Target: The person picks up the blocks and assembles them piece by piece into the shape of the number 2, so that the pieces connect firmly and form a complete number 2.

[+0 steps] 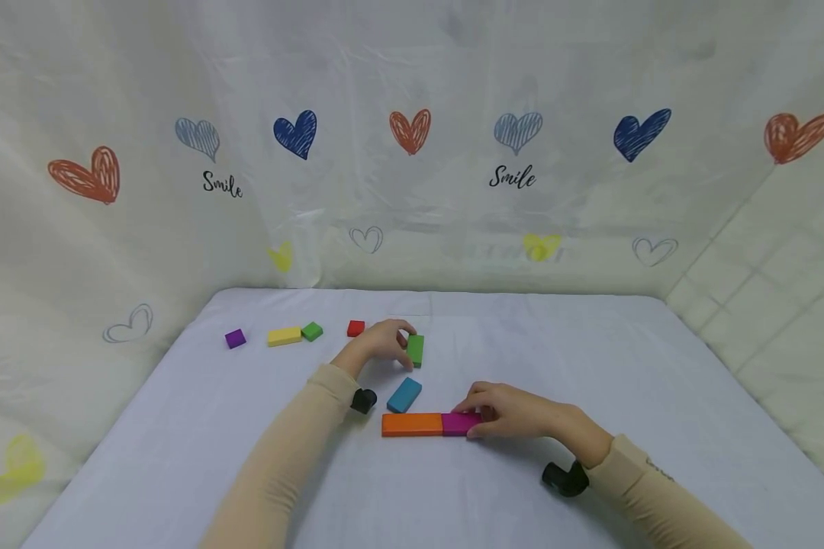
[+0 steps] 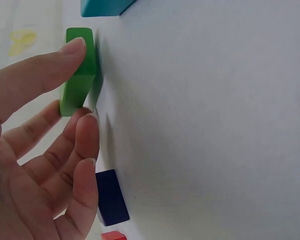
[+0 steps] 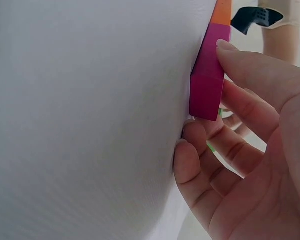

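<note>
My left hand (image 1: 382, 341) is at a green block (image 1: 415, 351), its thumb on one long side and fingertips at the other, pinching it. In the left wrist view that green block (image 2: 81, 75) stands close to the cloth. My right hand (image 1: 515, 410) pinches a magenta block (image 1: 458, 424) between thumb and fingers. The magenta block (image 3: 208, 75) lies end to end with an orange block (image 1: 412, 425), the two touching in a row. Just behind the orange block lies a blue block (image 1: 404, 395), turned at an angle.
Toward the back left lie a purple block (image 1: 235, 338), a yellow block (image 1: 284, 336), a small green block (image 1: 312, 331) and a red block (image 1: 355, 328). A dark blue block (image 2: 112, 197) shows beyond my left fingers. A white cloth (image 1: 563, 343) covers the table.
</note>
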Demonstrator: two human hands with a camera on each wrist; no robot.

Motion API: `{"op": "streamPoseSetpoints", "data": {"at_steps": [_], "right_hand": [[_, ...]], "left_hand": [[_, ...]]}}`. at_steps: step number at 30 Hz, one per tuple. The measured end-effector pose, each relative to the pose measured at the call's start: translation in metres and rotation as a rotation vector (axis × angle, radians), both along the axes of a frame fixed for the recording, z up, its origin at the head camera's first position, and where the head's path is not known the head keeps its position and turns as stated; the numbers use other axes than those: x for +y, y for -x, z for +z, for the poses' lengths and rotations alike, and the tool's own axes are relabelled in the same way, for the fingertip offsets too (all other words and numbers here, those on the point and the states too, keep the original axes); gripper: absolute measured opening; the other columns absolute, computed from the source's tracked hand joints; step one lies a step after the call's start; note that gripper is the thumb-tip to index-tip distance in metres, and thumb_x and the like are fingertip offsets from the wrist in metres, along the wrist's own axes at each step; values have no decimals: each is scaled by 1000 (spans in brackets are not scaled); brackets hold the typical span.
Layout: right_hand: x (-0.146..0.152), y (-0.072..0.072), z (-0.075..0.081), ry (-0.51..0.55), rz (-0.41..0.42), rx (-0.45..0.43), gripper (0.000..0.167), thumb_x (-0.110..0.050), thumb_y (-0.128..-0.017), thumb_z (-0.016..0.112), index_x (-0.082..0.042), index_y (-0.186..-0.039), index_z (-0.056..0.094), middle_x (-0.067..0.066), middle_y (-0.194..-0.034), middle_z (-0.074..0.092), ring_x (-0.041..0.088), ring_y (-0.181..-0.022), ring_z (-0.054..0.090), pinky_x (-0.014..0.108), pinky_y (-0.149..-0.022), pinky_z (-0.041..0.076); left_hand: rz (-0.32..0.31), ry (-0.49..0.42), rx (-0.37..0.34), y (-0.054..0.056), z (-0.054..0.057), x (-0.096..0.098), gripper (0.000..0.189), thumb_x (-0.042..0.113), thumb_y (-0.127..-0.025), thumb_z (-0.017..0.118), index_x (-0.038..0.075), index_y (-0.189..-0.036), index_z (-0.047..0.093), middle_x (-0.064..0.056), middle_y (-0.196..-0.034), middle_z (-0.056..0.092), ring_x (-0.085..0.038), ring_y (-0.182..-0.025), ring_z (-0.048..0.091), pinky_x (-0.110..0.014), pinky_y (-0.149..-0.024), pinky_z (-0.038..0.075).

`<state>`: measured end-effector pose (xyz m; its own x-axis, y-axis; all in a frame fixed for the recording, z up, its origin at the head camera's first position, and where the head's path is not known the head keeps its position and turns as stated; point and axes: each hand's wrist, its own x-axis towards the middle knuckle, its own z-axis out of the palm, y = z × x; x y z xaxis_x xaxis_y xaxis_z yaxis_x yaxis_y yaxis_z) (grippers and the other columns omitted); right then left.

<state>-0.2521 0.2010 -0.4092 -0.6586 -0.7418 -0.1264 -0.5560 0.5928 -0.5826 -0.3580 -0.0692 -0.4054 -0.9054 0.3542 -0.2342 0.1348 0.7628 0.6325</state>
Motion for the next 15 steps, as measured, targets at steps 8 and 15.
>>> {"op": "streamPoseSetpoints", "data": {"at_steps": [8, 15], "right_hand": [[0, 0, 0, 7, 0, -3, 34, -24, -93, 77, -10, -124, 73, -6, -100, 57, 9, -84, 54, 23, -72, 50], [0, 0, 0, 12, -1, -1, 34, -24, -93, 77, -10, -124, 73, -6, -101, 57, 8, -83, 54, 23, -72, 50]], "left_hand": [[-47, 23, 19, -2, 0, 3, 62, 18, -83, 87, 15, -139, 61, -5, -110, 65, -23, -104, 59, -42, -94, 52], [-70, 15, 15, -3, 0, 7, 61, 17, -83, 86, 15, -139, 60, -5, -111, 65, -23, -104, 59, -43, -95, 52]]}}
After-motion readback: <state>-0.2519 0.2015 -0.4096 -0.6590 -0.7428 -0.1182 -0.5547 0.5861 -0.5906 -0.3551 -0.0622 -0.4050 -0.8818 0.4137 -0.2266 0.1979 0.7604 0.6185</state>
